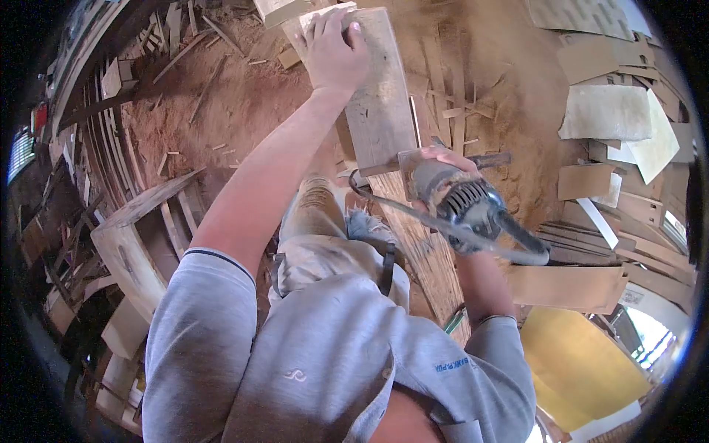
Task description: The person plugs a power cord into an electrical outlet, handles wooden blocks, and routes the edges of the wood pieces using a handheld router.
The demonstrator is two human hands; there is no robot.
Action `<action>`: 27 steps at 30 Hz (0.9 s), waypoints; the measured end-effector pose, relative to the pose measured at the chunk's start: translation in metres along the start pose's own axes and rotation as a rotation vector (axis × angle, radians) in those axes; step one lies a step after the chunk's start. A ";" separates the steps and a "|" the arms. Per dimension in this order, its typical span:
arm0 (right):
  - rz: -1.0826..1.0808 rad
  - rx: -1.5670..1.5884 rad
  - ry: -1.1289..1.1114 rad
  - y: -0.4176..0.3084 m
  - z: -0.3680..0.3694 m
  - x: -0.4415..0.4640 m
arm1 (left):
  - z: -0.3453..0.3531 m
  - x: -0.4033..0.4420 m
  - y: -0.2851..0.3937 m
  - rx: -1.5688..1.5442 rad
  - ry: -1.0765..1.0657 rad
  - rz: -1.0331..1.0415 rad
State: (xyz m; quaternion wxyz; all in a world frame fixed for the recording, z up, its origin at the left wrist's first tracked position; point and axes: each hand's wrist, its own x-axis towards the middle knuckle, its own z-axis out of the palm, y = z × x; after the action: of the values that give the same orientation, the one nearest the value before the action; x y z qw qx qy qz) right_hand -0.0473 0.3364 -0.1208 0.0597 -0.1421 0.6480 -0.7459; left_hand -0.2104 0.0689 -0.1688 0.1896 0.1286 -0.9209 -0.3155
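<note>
My left hand (336,59) lies on the far part of a grey-brown wooden board (380,96), its fingers spread over the wood and toward its left edge. At the near end of the board, my right hand (447,159) is wrapped round a corded power tool (469,207), which looks like a trim router. The tool has a cylindrical body, a black vented motor end and a squarish base plate. That base sits close by the board's near right corner; whether they touch, I cannot tell. A dusty cord loops from the tool's back end past its near side. The tool's bit is hidden.
Below the board a long, rough plank (425,258) runs toward me. A wooden frame (133,229) stands at the left. Sawdust and offcuts cover the ground. Cardboard and sheet pieces (605,114) lie at the right, near a yellow sheet (580,365).
</note>
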 end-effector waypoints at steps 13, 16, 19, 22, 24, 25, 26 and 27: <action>-0.114 -0.078 0.069 0.008 0.021 0.054 | -0.001 0.002 -0.001 -0.106 -0.079 -0.023; -0.111 -0.241 0.022 0.000 0.023 0.076 | -0.004 0.006 0.002 -0.137 -0.097 -0.016; -0.127 -0.275 0.087 0.018 0.028 0.099 | -0.004 0.006 0.004 -0.097 -0.115 0.000; -0.143 -0.419 0.065 0.036 0.026 0.129 | -0.004 0.007 0.003 -0.051 -0.155 0.000; -0.202 -0.590 0.039 0.052 0.022 0.150 | -0.006 0.008 0.005 -0.052 -0.189 -0.001; -0.249 -0.659 0.029 0.064 0.019 0.161 | -0.006 0.009 0.004 -0.063 -0.199 -0.006; -0.298 -0.728 0.023 0.076 0.017 0.172 | -0.006 0.009 0.004 -0.074 -0.210 -0.012; -0.300 -0.693 0.028 0.083 0.018 0.184 | -0.005 0.009 0.003 -0.085 -0.220 -0.016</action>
State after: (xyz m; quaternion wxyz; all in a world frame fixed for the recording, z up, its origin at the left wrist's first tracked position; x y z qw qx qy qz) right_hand -0.2256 0.2565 -0.1751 -0.1107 -0.2368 0.8346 -0.4849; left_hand -0.2166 0.0647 -0.1607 0.0902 0.0925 -0.9208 -0.3681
